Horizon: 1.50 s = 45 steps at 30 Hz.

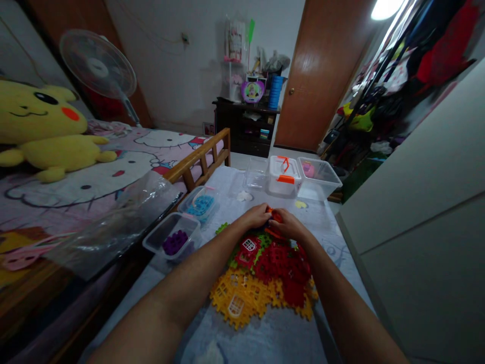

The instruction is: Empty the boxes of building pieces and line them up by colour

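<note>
1. Middle: a heap of toy pieces [280, 260] blocks low passage between the forearms.
2. Left: two tubs, one with purple pieces [151, 241], one with blue [213, 194], stand by the wooden rail [200, 155].
3. Far: the lidded box [279, 188] and clear bin [322, 174] form a barrier; bare cloth [271, 198] lies before them.
4. Right: bare cloth allows passage beside the right forearm [322, 268], with the white cabinet [413, 212] beyond.

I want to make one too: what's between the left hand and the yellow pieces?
In the head camera's view, red pieces and green pieces lie between the left hand and the yellow pieces.
</note>
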Available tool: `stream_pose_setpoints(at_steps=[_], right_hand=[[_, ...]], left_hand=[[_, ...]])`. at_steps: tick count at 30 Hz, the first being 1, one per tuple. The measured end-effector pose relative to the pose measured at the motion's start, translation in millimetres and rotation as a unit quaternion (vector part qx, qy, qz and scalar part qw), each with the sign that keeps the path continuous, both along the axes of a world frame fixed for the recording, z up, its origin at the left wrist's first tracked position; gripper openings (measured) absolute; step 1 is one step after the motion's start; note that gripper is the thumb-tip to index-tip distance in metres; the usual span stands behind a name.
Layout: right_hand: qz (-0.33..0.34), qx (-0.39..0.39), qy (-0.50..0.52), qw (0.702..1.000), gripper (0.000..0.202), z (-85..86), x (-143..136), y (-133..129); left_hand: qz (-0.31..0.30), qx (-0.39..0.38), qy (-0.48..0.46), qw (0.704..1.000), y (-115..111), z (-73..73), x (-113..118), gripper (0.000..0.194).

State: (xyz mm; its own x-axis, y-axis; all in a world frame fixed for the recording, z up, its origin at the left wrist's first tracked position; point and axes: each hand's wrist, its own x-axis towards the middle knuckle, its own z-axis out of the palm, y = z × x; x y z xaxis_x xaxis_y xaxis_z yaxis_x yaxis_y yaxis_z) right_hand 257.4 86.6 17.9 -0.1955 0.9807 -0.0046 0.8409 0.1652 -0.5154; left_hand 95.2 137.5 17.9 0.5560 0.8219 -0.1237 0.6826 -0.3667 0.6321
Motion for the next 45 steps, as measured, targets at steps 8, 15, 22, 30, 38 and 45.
stream_pose_setpoints(at_steps=[8, 15, 22, 30, 38, 45], right_hand=[[0.001, -0.042, 0.041, 0.998, 0.043, 14.3, 22.6, -49.0], [-0.051, 0.004, 0.100, 0.994, 0.055, 13.9, 29.1, -77.0], [-0.108, 0.082, 0.110, 0.985, 0.046, -4.8, 24.5, -82.2], [-0.076, 0.177, 0.081, 0.978, 0.036, -7.1, 22.4, -78.7], [0.052, 0.111, -0.042, 0.992, 0.043, 21.9, -46.8, -52.9], [0.088, 0.011, -0.107, 0.990, 0.044, 21.2, -80.7, -43.0]], left_hand=[[-0.082, 0.007, -0.009, 0.997, -31.5, 17.6, 5.1, 0.030], [-0.059, 0.111, 0.041, 0.991, -43.7, 44.9, -16.7, 0.037], [0.205, 0.236, 0.195, 0.930, -22.5, 79.7, -83.3, 0.036], [0.337, 0.183, 0.238, 0.892, -24.5, 62.0, -109.9, 0.038], [0.342, 0.136, 0.173, 0.913, -17.4, 62.9, -128.7, 0.038], [0.271, 0.180, 0.143, 0.935, -15.4, 65.8, -133.7, 0.035]])
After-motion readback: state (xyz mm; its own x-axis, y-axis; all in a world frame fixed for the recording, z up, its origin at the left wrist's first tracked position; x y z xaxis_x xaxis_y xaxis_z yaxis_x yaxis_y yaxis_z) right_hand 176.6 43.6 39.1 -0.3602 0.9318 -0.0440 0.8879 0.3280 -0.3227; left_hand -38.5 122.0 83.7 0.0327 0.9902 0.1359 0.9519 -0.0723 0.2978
